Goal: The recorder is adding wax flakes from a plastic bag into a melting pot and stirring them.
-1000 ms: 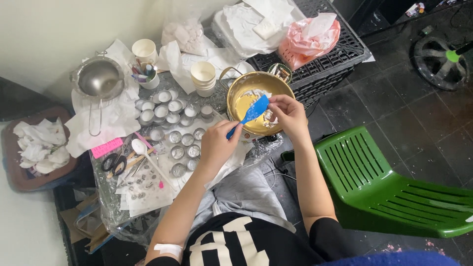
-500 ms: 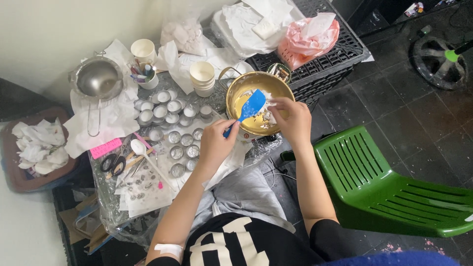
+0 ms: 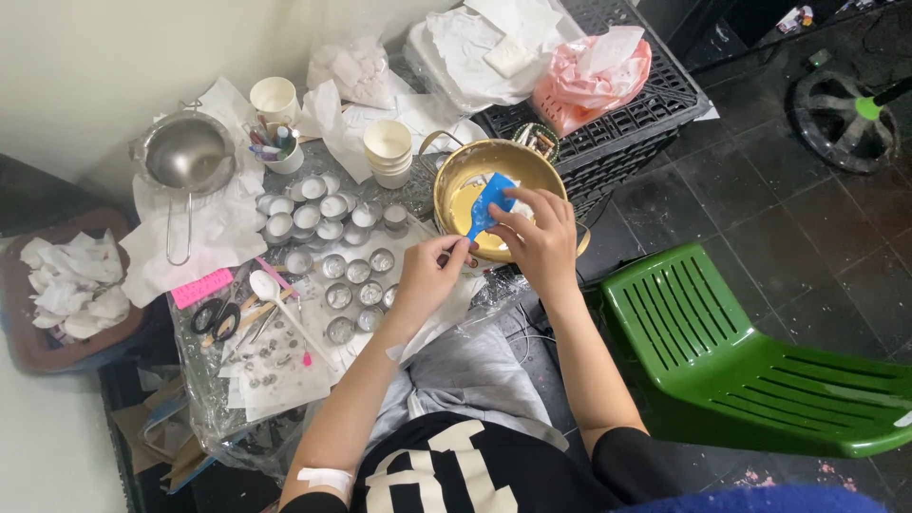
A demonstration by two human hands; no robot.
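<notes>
The right hand (image 3: 537, 237) has slid onto the light, flexible blue spatula (image 3: 486, 204)'s blade, pinching it, while the left hand (image 3: 429, 275) grips its stiff handle above the gold bowl (image 3: 456, 185).

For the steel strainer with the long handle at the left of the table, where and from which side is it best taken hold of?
Probably by its long wire handle, from the near, person's side. The steel strainer has its bowl toward the wall and the handle runs straight back over the white paper, free of the small round tins.
</notes>
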